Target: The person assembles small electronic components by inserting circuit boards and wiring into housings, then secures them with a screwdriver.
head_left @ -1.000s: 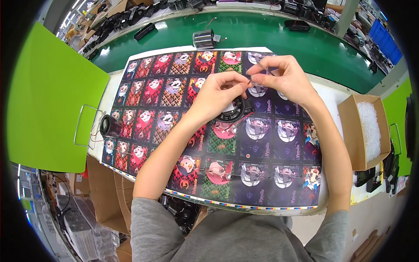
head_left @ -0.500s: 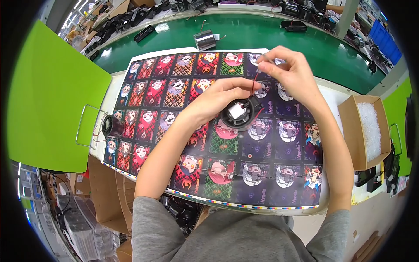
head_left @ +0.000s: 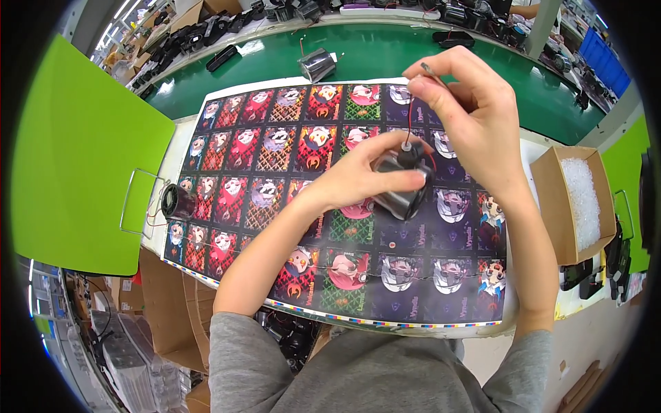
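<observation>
My left hand (head_left: 368,168) is closed around a dark, shiny cylindrical housing (head_left: 403,199), tilted over the printed sheet. A small black part sits at its upper end, and a thin red wire (head_left: 411,120) runs up from there. Above and to the right, my right hand (head_left: 475,113) pinches the upper end of the wire between thumb and forefinger. A thin rod-like tool (head_left: 428,69) also pokes out between its fingers; its kind is unclear. At the left edge of the sheet lies a similar dark cylinder (head_left: 177,200) with a thin wire.
A sheet of character cards (head_left: 255,175) covers the work board. Beyond it, a green bench (head_left: 275,69) carries a silvery cylinder (head_left: 318,65) and black parts. A cardboard box (head_left: 547,199) of clear pellets stands right. A green panel (head_left: 89,158) rises left.
My left hand has tipped the housing from its open end showing to its side showing, slightly rightward. My right hand has risen a little with the wire, and the rod now shows more clearly.
</observation>
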### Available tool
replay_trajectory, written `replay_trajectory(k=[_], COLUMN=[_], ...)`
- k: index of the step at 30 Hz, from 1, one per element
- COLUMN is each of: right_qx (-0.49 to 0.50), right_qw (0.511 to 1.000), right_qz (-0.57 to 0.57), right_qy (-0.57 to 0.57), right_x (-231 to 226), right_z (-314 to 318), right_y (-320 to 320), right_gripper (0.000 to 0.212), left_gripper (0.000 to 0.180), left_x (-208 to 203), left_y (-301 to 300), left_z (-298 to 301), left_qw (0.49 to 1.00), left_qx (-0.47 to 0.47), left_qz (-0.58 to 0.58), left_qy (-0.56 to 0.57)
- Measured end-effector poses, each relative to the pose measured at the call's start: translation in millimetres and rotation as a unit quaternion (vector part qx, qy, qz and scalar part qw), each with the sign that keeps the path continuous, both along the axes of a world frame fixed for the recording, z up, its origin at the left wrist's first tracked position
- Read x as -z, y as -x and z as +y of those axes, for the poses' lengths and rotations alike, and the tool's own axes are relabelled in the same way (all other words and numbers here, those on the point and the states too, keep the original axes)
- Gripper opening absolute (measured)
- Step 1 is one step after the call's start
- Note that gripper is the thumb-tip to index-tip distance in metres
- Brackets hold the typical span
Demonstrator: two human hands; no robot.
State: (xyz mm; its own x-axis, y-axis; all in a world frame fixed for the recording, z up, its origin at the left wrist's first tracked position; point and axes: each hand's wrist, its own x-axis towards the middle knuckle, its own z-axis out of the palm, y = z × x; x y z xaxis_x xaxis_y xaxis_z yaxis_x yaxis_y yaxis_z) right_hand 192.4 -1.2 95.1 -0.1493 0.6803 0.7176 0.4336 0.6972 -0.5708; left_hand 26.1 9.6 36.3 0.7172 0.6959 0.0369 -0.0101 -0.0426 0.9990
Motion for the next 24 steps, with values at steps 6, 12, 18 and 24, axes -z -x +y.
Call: replay_trajectory(k=[6,12,18,24], right_qx=[0.028,-0.031,-0.051,-0.064], right_qw=[0.999,0.982,0.949,0.971], right_qz=[0.018,0.086,-0.094,-0.119], right_qy=[0.025,0.163,0.298,0.198], right_x=[7.3,14.7,12.6,18.8], right_z=[9.7,19.2,13.0,9.2], right_y=[-2.6,-10.2,-13.4,-1.2], right_gripper=[0.007,0.04,0.033,0.016], left_gripper=[0.042,0.029,0.017,0.018], left_x=[20.7,21.3,23.1,27.5], left_y=[-10.5,-14.6,-8.4,-9.5], left_z=[0.8,0.8,6.5,7.3], left_qw=[0.971,0.968,0.949,0.939], left_qx=[-0.201,-0.196,-0.3,-0.307], left_qz=[-0.02,-0.034,-0.063,-0.065], left_qy=[-0.129,-0.154,-0.069,-0.137])
